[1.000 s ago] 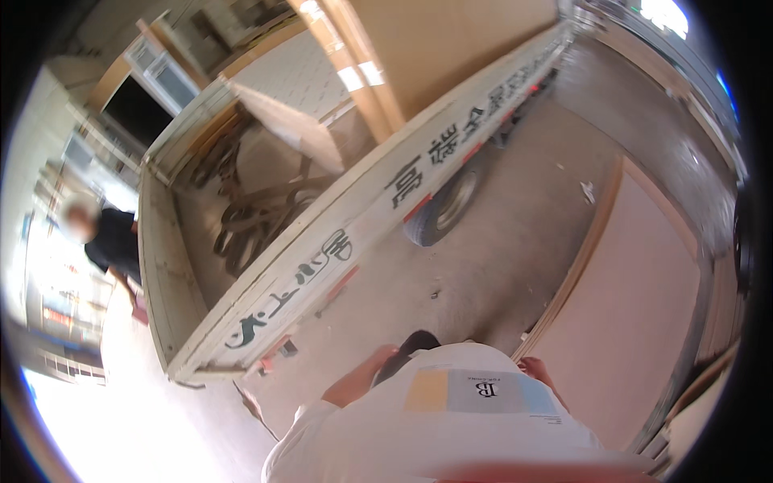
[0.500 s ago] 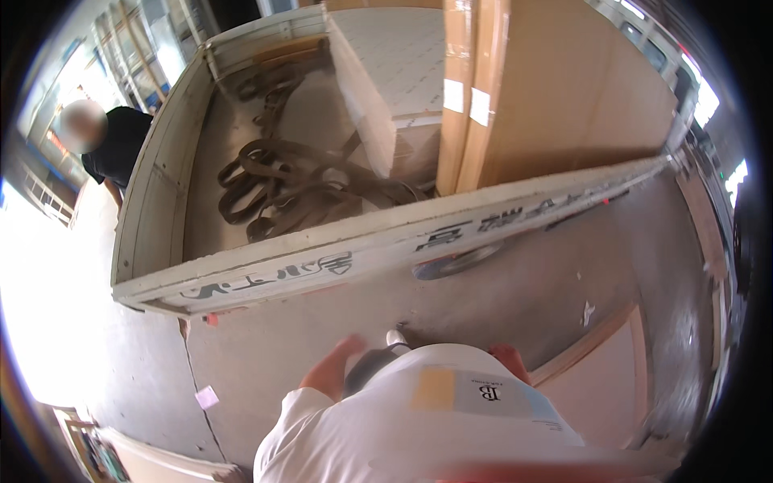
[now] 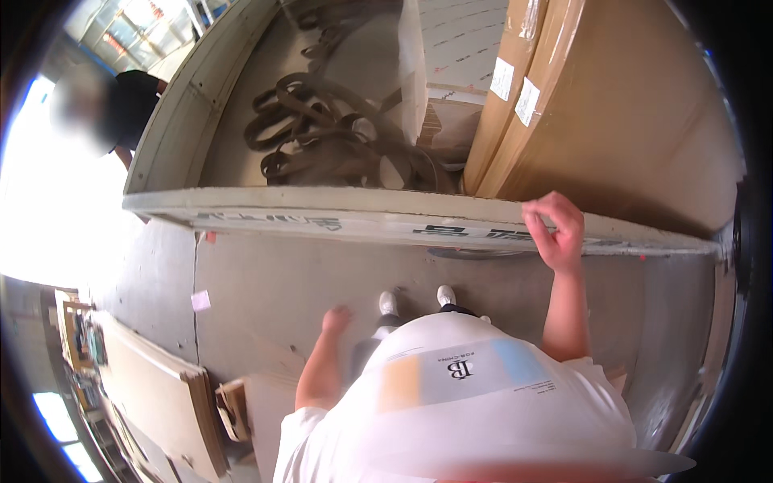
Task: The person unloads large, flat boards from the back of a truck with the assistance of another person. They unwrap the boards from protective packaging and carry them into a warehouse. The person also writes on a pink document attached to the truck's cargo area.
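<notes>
My right hand [image 3: 557, 229] is raised in front of the top edge of a pale truck-bed side panel [image 3: 362, 198]. Its fingers are bent and the thumb stands apart; nothing shows between them. Whether the fingertips touch the panel I cannot tell. My left hand [image 3: 336, 320] hangs low beside my body over the grey floor, its fingers blurred. Inside the bed lies a tangled heap of dark straps [image 3: 322, 149]. Tall brown cardboard packages [image 3: 636, 105] with white labels stand upright in the bed, behind my right hand.
A person in a black top [image 3: 133, 109] stands past the bed's left side. Stacked boards [image 3: 161, 386] lean at the lower left, near a small wooden piece [image 3: 233, 409]. A pink paper slip [image 3: 200, 301] lies on the floor. Pale printed sheets [image 3: 459, 44] stand beside the packages.
My right hand has risen from beside my body to the side panel. My view has turned and the bed is closer. The left hand still hangs low.
</notes>
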`<action>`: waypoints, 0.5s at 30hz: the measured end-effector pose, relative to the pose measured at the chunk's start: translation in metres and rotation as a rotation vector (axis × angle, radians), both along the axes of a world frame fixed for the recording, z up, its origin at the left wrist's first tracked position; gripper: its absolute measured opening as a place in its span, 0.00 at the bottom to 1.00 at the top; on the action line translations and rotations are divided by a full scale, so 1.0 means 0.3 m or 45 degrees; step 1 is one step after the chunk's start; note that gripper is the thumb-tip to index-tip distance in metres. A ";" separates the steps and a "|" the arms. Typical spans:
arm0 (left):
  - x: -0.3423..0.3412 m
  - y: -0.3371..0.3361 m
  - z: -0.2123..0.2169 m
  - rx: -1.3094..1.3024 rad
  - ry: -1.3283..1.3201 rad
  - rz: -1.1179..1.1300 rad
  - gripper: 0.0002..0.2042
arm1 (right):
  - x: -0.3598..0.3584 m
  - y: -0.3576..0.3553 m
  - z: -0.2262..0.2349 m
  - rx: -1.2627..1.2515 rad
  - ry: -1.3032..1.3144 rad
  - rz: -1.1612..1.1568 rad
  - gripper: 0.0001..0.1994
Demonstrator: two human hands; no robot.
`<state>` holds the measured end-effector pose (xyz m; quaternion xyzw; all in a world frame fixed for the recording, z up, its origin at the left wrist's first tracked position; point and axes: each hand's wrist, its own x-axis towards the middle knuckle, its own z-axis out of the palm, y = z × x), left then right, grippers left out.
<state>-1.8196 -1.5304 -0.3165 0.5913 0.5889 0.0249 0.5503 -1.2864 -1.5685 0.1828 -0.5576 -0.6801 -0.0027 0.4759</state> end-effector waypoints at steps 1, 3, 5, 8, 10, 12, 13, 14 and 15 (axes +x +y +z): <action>-0.025 -0.072 0.022 -0.122 -0.002 0.243 0.15 | 0.034 0.023 -0.001 0.044 -0.033 -0.025 0.02; -0.033 -0.245 0.074 -0.295 -0.001 0.673 0.14 | 0.088 0.045 -0.024 -0.054 0.048 -0.049 0.02; -0.056 -0.488 0.097 -0.373 -0.006 0.931 0.13 | 0.115 0.080 -0.057 -0.277 0.199 -0.021 0.04; -0.003 -0.973 0.080 -0.538 0.123 1.144 0.16 | 0.100 0.140 -0.055 -0.234 0.030 0.326 0.06; 0.085 -1.159 0.049 -0.591 0.192 0.869 0.19 | 0.141 0.144 -0.070 -0.277 0.041 0.339 0.08; 0.217 -1.277 0.035 -0.561 0.210 0.654 0.20 | 0.166 0.141 -0.086 -0.314 0.127 0.325 0.08; 0.282 -1.320 0.026 -0.546 0.205 0.626 0.20 | 0.177 0.137 -0.085 -0.295 0.073 0.329 0.09; 0.357 -1.397 -0.006 -0.525 0.175 0.653 0.20 | 0.163 0.132 -0.080 -0.263 0.014 0.375 0.10; 0.395 -1.429 -0.012 -0.505 0.167 0.667 0.21 | 0.165 0.131 -0.078 -0.232 -0.028 0.388 0.11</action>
